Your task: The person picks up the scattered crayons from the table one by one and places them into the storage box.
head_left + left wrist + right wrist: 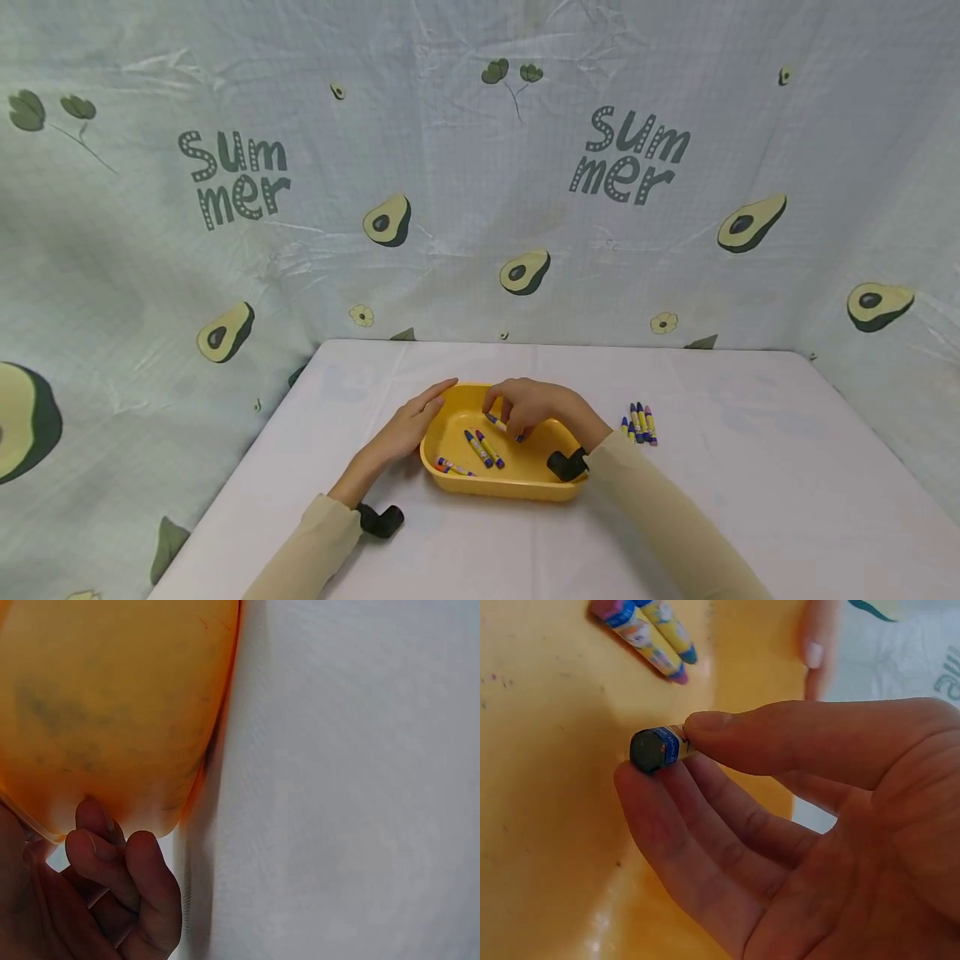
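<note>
There is a gap at the front of the yellow tray (pixel 498 491), just right of the two middle crayons (pixel 477 449). The left hand (pixel 408 427) blocks the left side. The right hand (pixel 528 403) and black wrist piece (pixel 567 465) crowd the right. Beyond the little crayon bunch (pixel 637 423), the worktop (pixel 750 467) has lots of room, up to the cloth wall (pixel 450 150).

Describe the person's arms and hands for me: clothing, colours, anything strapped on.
Both forearms wear plain beige long sleeves, left and right, with no print that I can see. The left hand and right hand are bare, without gloves. A small black device sits at each wrist, left and right.
</note>
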### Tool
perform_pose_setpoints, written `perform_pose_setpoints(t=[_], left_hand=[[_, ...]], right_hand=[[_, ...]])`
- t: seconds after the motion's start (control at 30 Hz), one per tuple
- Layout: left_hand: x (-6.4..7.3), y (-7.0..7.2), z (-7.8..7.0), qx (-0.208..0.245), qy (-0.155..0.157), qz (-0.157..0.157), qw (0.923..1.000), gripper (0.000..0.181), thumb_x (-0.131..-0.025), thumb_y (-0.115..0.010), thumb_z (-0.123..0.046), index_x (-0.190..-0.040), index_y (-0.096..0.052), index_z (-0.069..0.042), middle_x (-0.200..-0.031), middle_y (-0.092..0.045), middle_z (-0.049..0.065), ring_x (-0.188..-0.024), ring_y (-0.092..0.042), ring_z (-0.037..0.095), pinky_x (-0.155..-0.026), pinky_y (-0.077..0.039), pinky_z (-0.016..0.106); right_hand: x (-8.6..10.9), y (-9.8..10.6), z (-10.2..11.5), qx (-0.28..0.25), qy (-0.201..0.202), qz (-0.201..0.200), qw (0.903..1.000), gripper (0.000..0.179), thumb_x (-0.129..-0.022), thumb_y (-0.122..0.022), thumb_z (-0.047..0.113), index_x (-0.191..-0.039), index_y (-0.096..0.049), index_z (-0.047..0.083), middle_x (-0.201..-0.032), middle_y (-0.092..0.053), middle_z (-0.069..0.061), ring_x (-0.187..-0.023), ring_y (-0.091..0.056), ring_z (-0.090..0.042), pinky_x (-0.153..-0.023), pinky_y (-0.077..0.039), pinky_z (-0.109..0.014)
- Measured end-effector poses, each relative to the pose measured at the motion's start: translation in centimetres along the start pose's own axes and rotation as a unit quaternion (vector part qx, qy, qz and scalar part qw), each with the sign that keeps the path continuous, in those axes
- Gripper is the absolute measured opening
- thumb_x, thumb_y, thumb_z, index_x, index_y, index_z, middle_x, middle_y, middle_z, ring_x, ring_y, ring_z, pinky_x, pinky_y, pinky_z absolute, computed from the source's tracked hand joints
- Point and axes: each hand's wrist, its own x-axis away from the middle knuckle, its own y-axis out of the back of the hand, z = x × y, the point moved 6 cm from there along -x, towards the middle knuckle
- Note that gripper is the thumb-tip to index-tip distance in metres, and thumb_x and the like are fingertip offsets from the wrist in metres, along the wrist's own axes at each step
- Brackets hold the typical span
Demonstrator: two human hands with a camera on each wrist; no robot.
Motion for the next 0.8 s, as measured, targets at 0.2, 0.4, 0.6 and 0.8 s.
perform_pose_setpoints(t=[0.2,0.4,0.6,0.8], left_hand=[[0.0,0.1,0.0,-0.009,-0.013,-0.005,0.9999,0.048,-0.114,-0.033,-0.032,-0.161,-0.04,-0.022,-0.166,-0.04,0.01,-0.153,-0.037,0.038,-0.126,-0.027,0.061],[0.0,0.2,0.2,-0.011,-0.008,-0.008,0.9999,0.047,-0.114,-0.034,-0.032,-0.16,-0.04,-0.023,-0.166,-0.041,0.009,-0.153,-0.038,0.038,-0.125,-0.028,0.062],[0.1,0.1,0.2,-0.009,-0.003,-0.01,0.9999,0.047,-0.114,-0.034,-0.032,-0.16,-0.041,-0.025,-0.166,-0.04,0.008,-0.153,-0.038,0.037,-0.125,-0.028,0.061],[0.0,0.1,0.2,-0.005,0.001,-0.01,0.9999,0.047,-0.114,-0.034,-0.032,-0.16,-0.041,-0.024,-0.165,-0.041,0.007,-0.153,-0.039,0.036,-0.126,-0.027,0.06]], right_hand=[[-0.8,-1.0,-0.3,-0.002,-0.019,0.016,0.9997,0.045,-0.085,-0.075,-0.005,-0.123,-0.066,0.015,-0.109,-0.065,-0.011,-0.081,-0.066,-0.022,-0.073,-0.063,-0.032],[-1.2,-1.4,-0.1,-0.006,-0.014,0.025,0.9996,0.042,-0.086,-0.076,-0.002,-0.123,-0.066,0.014,-0.103,-0.065,-0.009,-0.076,-0.067,-0.022,-0.072,-0.064,-0.033],[-1.2,-1.7,0.2,-0.004,0.023,0.044,0.9987,0.04,-0.089,-0.074,-0.001,-0.125,-0.067,0.012,-0.099,-0.067,-0.007,-0.076,-0.068,-0.019,-0.072,-0.064,-0.032],[-0.6,-0.9,0.3,0.018,0.045,0.027,0.9985,0.038,-0.09,-0.074,0.003,-0.126,-0.066,0.013,-0.098,-0.068,-0.005,-0.079,-0.067,-0.019,-0.074,-0.063,-0.031]])
